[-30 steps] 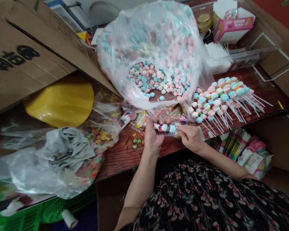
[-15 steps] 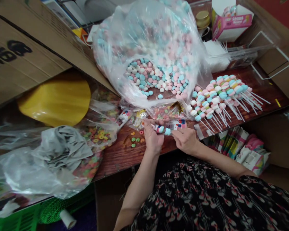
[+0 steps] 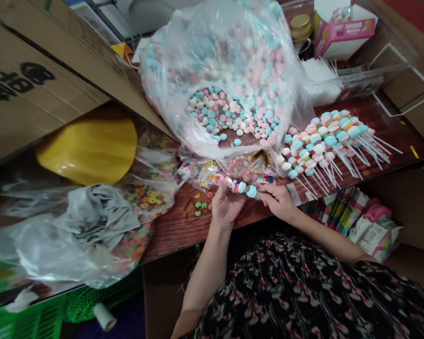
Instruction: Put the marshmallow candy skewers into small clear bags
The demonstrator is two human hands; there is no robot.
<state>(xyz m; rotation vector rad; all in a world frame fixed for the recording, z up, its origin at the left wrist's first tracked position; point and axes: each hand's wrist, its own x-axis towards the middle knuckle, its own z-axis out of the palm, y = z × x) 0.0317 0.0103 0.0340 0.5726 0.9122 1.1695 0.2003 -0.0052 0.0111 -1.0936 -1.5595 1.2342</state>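
Note:
My left hand [image 3: 225, 205] and my right hand [image 3: 278, 198] are both closed on one candy skewer [image 3: 245, 188], a stick strung with white, pink and blue marshmallow pieces partly inside a small printed clear sleeve. The left hand pinches its left end and the right hand grips its stick end. They are held just above the front edge of the wooden table [image 3: 183, 226]. Right behind them stands a big clear bag [image 3: 222, 70] full of pink, white and blue candies.
A pile of finished candy skewers [image 3: 328, 139] lies to the right. Loose ring candies [image 3: 201, 205] and a bag of coloured rings [image 3: 146, 197] lie to the left, beside crumpled plastic [image 3: 88, 221], a yellow bowl [image 3: 92, 150] and a cardboard box [image 3: 38, 80]. A pink box [image 3: 342, 30] stands far right.
Both hands have stayed on the skewer and shifted it slightly; the candy end now points up to the left between the left fingers.

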